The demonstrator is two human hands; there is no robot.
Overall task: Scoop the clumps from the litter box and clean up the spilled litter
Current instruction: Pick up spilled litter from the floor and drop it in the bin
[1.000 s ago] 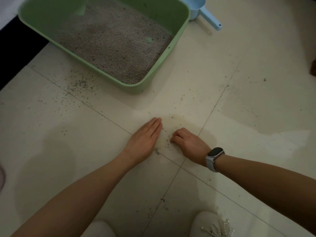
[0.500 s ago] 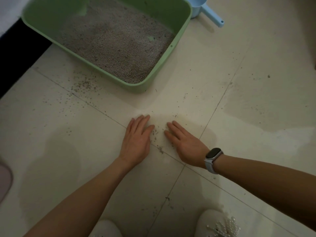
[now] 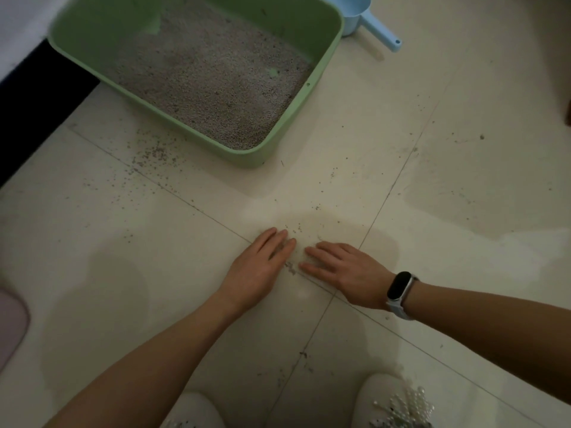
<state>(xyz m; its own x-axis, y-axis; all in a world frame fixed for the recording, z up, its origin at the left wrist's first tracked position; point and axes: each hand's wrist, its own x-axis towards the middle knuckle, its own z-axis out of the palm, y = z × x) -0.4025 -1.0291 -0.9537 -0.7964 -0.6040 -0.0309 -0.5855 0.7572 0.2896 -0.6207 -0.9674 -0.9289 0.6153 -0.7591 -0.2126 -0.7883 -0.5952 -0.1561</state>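
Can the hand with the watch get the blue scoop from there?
Probably not without moving. The right hand lies flat on the floor near the feet, and the scoop sits far off behind the litter box. Nothing blocks it, though.

The green litter box (image 3: 321,72) is cut off by the top edge, so its far wall is out of view. Just beside its right corner, the blue scoop (image 3: 364,20) loses its bowl to the same edge and partly to the box's rim. Nearer the camera than the box, two white shoes (image 3: 392,403) run off the bottom edge. Well left of the box, a pinkish thing (image 3: 10,332) is clipped by the frame; what it is cannot be told. Whether grains lie under the flat palms is hidden
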